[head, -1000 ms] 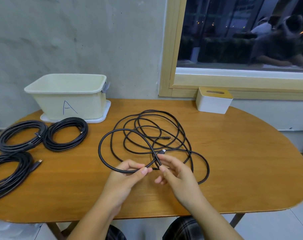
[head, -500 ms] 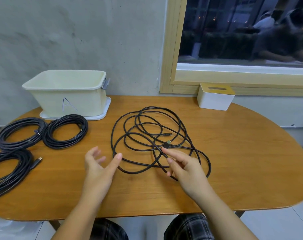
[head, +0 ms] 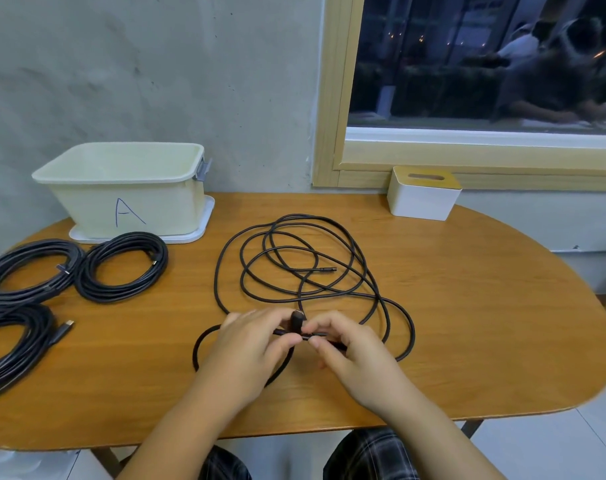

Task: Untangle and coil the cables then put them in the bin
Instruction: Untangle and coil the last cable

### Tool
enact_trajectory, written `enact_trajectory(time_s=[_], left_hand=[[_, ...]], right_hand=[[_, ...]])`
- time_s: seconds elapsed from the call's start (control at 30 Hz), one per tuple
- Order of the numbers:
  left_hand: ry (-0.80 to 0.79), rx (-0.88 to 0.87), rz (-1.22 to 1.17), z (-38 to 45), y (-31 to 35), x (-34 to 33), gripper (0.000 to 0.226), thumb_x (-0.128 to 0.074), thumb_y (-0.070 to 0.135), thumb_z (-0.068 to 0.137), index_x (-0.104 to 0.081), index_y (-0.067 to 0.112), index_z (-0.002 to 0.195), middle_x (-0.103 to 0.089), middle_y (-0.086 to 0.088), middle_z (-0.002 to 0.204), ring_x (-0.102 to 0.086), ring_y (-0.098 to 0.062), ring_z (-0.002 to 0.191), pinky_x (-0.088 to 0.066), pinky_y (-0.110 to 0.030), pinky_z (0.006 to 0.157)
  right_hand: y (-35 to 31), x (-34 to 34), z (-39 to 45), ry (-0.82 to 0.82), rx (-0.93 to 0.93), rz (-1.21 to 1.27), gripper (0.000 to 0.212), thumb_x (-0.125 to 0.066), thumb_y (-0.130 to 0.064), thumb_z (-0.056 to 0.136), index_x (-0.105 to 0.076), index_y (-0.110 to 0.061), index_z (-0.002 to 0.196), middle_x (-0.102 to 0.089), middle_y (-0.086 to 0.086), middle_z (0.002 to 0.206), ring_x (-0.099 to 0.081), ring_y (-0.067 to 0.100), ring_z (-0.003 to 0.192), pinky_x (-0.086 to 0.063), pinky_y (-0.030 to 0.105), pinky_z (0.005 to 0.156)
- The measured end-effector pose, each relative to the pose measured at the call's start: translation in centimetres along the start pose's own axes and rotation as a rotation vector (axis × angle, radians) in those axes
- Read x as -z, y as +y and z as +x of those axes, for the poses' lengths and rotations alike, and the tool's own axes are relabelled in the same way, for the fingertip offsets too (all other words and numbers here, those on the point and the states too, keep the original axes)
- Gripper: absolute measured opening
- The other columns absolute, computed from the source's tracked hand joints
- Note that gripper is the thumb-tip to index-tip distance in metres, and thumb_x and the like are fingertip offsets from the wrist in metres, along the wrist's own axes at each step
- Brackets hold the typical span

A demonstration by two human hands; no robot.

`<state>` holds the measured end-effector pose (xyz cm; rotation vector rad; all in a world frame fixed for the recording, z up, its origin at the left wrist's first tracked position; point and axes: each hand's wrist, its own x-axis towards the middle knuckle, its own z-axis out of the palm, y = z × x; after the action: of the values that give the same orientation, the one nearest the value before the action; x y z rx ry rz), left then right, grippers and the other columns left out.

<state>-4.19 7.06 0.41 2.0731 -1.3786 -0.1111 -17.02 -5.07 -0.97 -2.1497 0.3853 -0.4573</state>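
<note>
Since the earlier frame, the left hand (head: 249, 341) is rejoining the right hand (head: 350, 344); both are pinching the loose cable (head: 294, 237), forming the first coil loop.

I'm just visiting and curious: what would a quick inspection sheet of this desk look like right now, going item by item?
Surface: oval wooden table, set against a grey wall.
Job's things: cream bin marked A, standing on a white tray at the back left; what is inside cannot be seen.
Clutter: white box with a slotted wooden top at the back right.
Grippers: left hand and right hand both pinch the loose cable near its plug.
Cables: loose cable sprawls in overlapping loops mid-table; three coiled cables lie at the left, outside the bin.
Surroundings: wood-framed window, dark outside, with reflections in the glass.
</note>
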Motion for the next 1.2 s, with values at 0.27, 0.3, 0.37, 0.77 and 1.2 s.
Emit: enact_trajectory(time_s=[0.27, 0.3, 0.37, 0.77, 1.2], left_hand=[[0.112, 0.153, -0.376, -0.3, -0.1, 1.0, 0.023, -0.066, 0.015, 0.085, -0.063, 0.037, 0.088, -0.068, 0.021, 0.085, -0.057, 0.012, 0.091, -0.039, -0.001, 0.072], [0.132, 0.173, -0.416, -0.4, -0.1, 1.1, 0.023, -0.066, 0.013, 0.085, -0.064, 0.036, 0.089, -0.068, 0.022, 0.087, -0.059, 0.010, 0.089, -0.040, -0.002, 0.072], [0.139, 0.207, -0.500, -0.4, 0.0, 1.2, 0.027, -0.066, 0.009, 0.085, -0.065, 0.034, 0.091, -0.068, 0.023, 0.091, -0.062, 0.006, 0.088, -0.044, -0.008, 0.074], [0.066, 0.207, -0.607, -0.8, 0.9, 1.6, 0.035, -0.060, 0.006, 0.089, -0.061, 0.037, 0.102, -0.070, 0.018, 0.096, -0.063, -0.008, 0.063, -0.049, -0.018, 0.069], [0.241, 0.247, -0.772, -1.7, 1.1, 2.0, 0.029, -0.055, -0.003, 0.089, -0.061, 0.024, 0.097, -0.072, 0.010, 0.088, -0.054, -0.007, 0.052, -0.043, -0.017, 0.049]], right_hand=[[0.3, 0.4, 0.1, 0.002, -0.016, -0.043, 0.014, -0.056, -0.033, 0.093, -0.052, -0.046, 0.098, -0.063, -0.020, 0.093, -0.058, -0.001, 0.091, -0.048, 0.019, 0.079], [0.3, 0.5, 0.1, -0.008, -0.010, -0.055, 0.012, -0.053, -0.034, 0.094, -0.053, -0.045, 0.097, -0.063, -0.019, 0.090, -0.058, 0.000, 0.092, -0.047, 0.018, 0.077], [0.1, 0.5, -0.1, -0.022, 0.011, -0.073, 0.013, -0.047, -0.035, 0.097, -0.052, -0.047, 0.093, -0.063, -0.019, 0.089, -0.058, 0.001, 0.092, -0.046, 0.020, 0.077], [-0.4, 0.4, 0.0, -0.008, 0.057, -0.100, 0.025, -0.039, -0.040, 0.097, -0.058, -0.047, 0.111, -0.061, -0.023, 0.100, -0.054, -0.001, 0.103, -0.045, 0.022, 0.086], [-2.0, 0.4, -0.4, -0.178, -0.024, 0.056, 0.027, -0.036, -0.038, 0.100, -0.055, -0.035, 0.119, -0.068, -0.013, 0.098, -0.054, -0.001, 0.060, -0.047, 0.023, 0.061]])
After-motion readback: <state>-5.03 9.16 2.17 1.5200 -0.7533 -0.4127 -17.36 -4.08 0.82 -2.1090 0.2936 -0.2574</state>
